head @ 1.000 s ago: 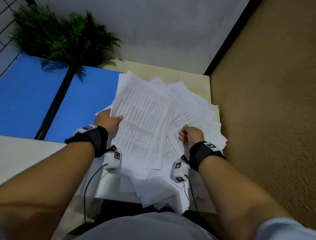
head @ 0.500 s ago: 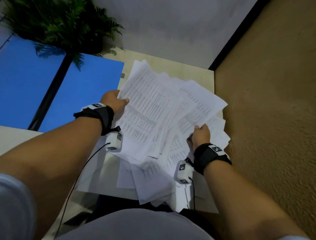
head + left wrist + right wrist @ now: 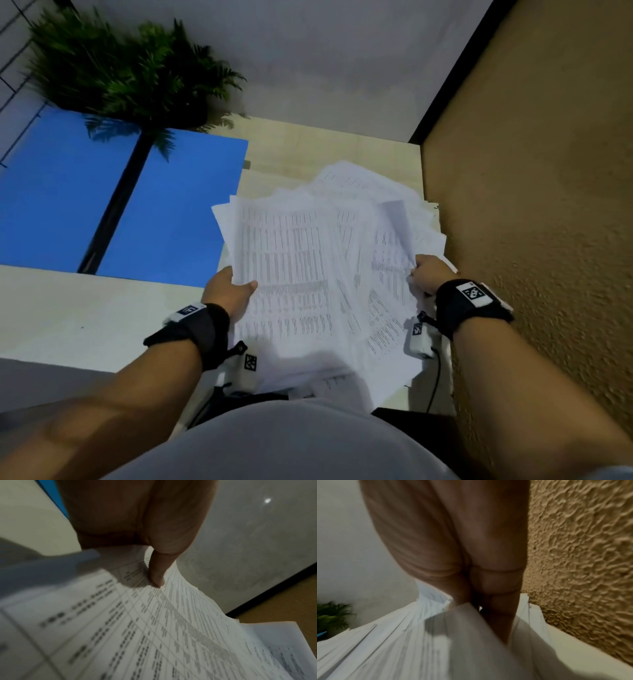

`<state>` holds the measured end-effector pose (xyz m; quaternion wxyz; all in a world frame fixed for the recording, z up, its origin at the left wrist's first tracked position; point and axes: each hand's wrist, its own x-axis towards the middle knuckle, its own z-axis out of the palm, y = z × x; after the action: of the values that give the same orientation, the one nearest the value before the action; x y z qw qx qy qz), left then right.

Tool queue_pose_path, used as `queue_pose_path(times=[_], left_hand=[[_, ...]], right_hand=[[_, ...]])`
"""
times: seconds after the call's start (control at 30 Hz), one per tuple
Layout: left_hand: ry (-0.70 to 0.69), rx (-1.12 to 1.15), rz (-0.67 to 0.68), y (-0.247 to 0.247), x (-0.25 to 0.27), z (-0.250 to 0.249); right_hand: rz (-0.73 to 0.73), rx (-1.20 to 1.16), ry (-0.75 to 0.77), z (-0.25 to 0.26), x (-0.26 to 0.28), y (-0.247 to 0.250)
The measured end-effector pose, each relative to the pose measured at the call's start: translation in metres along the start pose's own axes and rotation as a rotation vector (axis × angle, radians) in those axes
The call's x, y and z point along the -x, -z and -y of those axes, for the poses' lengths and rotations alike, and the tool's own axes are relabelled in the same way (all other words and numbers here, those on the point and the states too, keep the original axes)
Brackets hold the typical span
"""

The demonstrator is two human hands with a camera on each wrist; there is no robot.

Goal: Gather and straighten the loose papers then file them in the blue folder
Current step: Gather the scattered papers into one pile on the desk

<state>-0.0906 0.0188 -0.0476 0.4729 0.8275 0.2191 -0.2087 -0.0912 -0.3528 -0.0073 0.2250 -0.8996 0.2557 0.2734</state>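
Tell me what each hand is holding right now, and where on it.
Both hold the loose papers: the left hand grips the stack's left edge, the right hand its right edge.

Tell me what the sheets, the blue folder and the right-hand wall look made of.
Sheets: thin matte printer paper; they curl and carry printed tables. Blue folder: probably smooth card or plastic; flat, even colour. Wall: rough ochre textured plaster, by its bumpy grain.

White papers (image 3: 301, 274) carry rows of fine black print. At ten o'clock lies a bright blue folder (image 3: 178, 212) with a black spine. The tabletop (image 3: 329, 150) is pale cream, the plant (image 3: 113, 68) dark green, the textured wall (image 3: 548, 171) ochre.
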Motion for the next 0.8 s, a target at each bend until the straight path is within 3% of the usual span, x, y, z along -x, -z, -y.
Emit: queue_pose_path(times=[0.17,0.33,0.47,0.53,0.63,0.7,0.8], left_hand=[[-0.049,-0.048,-0.041,-0.016,0.004,-0.017],[-0.037,0.049,-0.03,-0.035,0.013,-0.017],[-0.037,0.033,-0.11,-0.027,0.006,-0.006],[0.003,0.081,-0.106,-0.02,0.003,0.0],[0.046,0.116,-0.055,-0.013,0.006,0.004],[0.074,0.161,-0.007,-0.013,0.013,0.003],[0.095,0.1,0.101,-0.019,0.024,0.001]], right_hand=[[-0.078,-0.116,-0.018,0.014,0.012,-0.02],[0.012,-0.602,-0.009,0.023,0.034,-0.056],[0.071,-0.472,0.019,0.012,0.037,-0.054],[-0.045,-0.523,-0.003,0.007,0.044,-0.047],[-0.33,-0.619,-0.075,0.003,0.052,-0.044],[-0.39,-0.749,-0.109,0.005,0.054,-0.05],[-0.348,-0.868,-0.161,0.013,0.049,-0.072]])
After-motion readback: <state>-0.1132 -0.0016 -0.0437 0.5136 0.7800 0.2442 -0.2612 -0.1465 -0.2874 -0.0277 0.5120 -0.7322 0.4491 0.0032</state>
